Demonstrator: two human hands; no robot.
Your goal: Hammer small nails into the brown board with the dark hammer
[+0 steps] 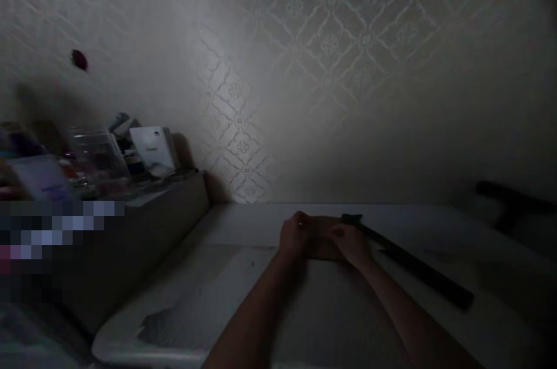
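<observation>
A flat brown piece [324, 248], perhaps cardboard, sits between my hands over the white table. My left hand [295, 234] is closed at its left edge, fingers curled. At its right side, my right hand [351, 243] has its fingers bent together in a pinch on the piece. Dim light hides the exact fingertips and any small item in them. Just right of my right hand lies a long dark tool [429, 276] with a thick handle pointing toward me. A small dark head-like end [351, 218] shows beyond my right hand.
On the left, a raised cabinet [174, 212] carries a white box [152, 147], a clear plastic organizer [102, 154] and clutter. A patterned wall [331, 67] rises behind the table [235, 299]. A dark object [513, 201] stands at the far right, blurred.
</observation>
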